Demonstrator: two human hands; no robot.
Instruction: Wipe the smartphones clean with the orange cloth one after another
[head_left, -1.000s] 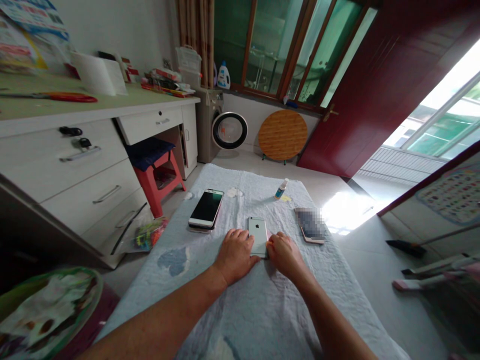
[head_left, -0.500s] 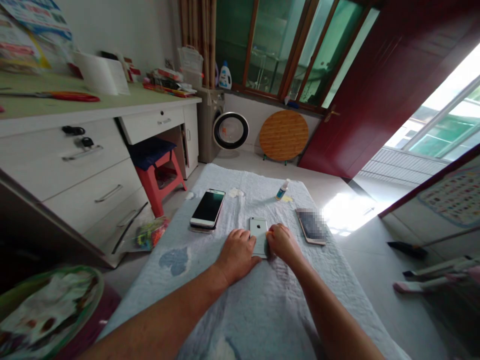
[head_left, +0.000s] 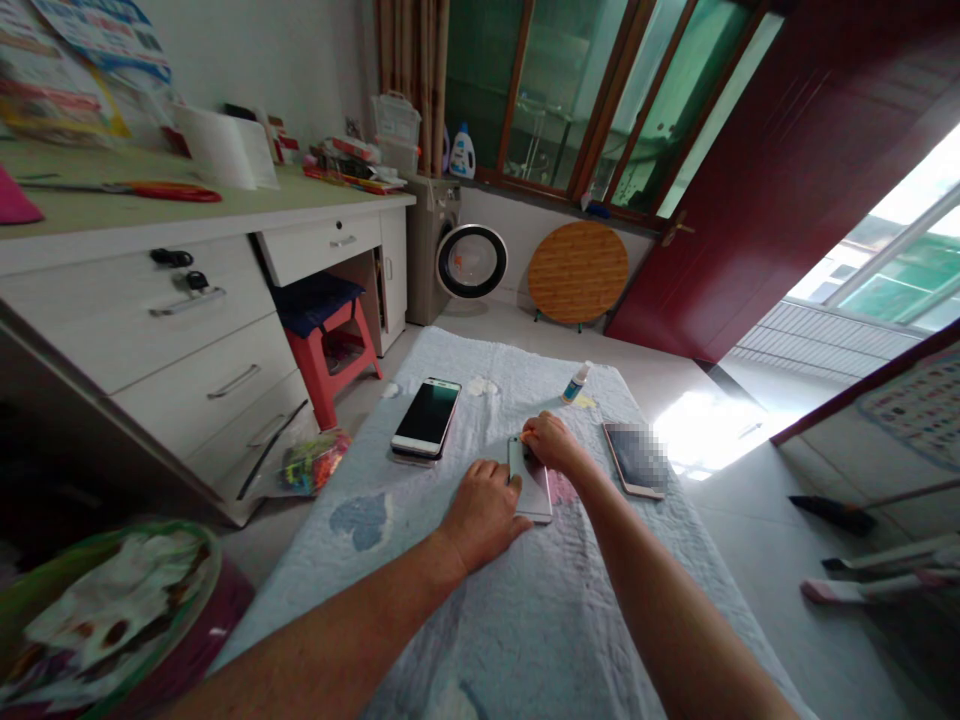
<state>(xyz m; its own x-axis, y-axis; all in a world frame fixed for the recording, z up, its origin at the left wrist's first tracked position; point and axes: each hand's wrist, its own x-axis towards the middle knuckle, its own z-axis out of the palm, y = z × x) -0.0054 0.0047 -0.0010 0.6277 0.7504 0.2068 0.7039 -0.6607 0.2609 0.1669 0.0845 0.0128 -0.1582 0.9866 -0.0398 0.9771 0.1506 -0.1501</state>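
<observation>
A silver phone (head_left: 534,497) lies back up on the blue cloth (head_left: 480,620). My left hand (head_left: 484,510) rests along its left side, fingers on the left edge and thumb at the bottom corner, steadying it. My right hand (head_left: 551,440) is closed over the phone's top right part, pinching a small orange thing (head_left: 526,436) that is mostly hidden. Left of the hands, a white phone with a dark screen (head_left: 427,412) sits on top of another flat item. A gold-edged phone (head_left: 634,460) lies to the right. Beyond the hands stands a small spray bottle (head_left: 577,383).
A white desk (head_left: 315,215) with drawers runs along the left, a red stool (head_left: 337,350) under it. At the lower left is a bin (head_left: 217,600) of waste. A round wooden tabletop (head_left: 577,272) leans by the far wall, near a red door (head_left: 720,190).
My right hand has moved from the phone's right side up to its top, uncovering the lower right edge. The view has shifted slightly.
</observation>
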